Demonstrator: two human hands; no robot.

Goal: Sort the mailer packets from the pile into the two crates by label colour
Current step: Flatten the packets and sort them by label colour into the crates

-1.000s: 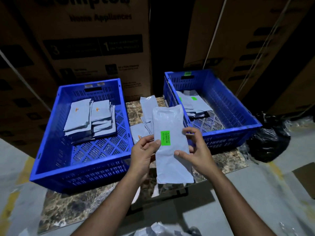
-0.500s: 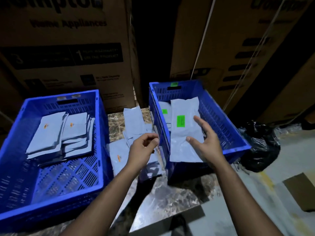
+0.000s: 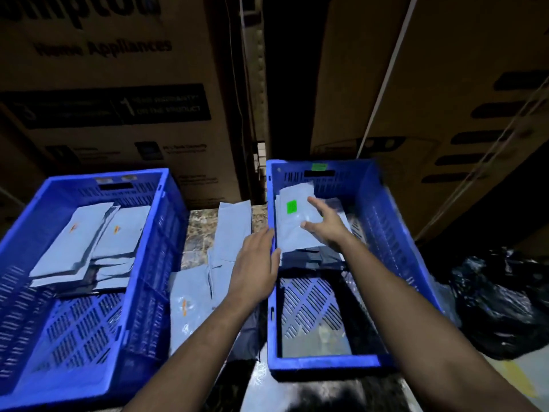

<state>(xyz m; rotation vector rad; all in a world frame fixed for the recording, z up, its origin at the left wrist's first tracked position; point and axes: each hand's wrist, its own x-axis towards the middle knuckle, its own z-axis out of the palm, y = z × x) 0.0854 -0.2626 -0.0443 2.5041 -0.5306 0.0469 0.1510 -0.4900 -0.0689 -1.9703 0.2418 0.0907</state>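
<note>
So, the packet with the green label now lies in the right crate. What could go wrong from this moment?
1. The green-label packet lies on a stack at the far end of the right crate; the open right hand hovers at it and might drag it askew on leaving.
2. The left hand is over the pile by the crate wall and could knock packets off.
3. The light is dim, so the small orange label may be misread.
</note>
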